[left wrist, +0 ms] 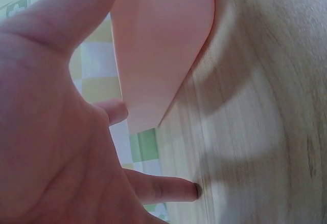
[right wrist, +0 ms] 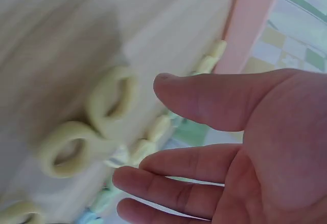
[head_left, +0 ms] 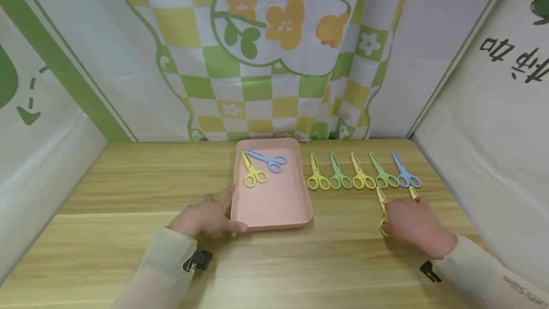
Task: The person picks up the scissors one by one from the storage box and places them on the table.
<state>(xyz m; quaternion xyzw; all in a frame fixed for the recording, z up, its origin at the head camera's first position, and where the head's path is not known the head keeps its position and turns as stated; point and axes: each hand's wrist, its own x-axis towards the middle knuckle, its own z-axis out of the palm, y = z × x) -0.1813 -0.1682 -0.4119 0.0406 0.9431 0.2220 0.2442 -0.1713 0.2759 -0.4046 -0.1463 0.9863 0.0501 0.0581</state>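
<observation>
My left hand touches the near left corner of a pink tray, thumb at the front wall and fingers spread along the side. Inside the tray lie blue scissors and yellow scissors. On the right, my right hand hovers over two yellow scissors. One pair shows left of the hand; only the tip of the other shows beyond it. In the right wrist view, thumb and fingers are extended and apart, with yellow scissor handles on the table beyond them.
Right of the tray, several scissors stand in a row: yellow, green, yellow, green and blue. A patterned curtain hangs behind the wooden table. White walls flank both sides.
</observation>
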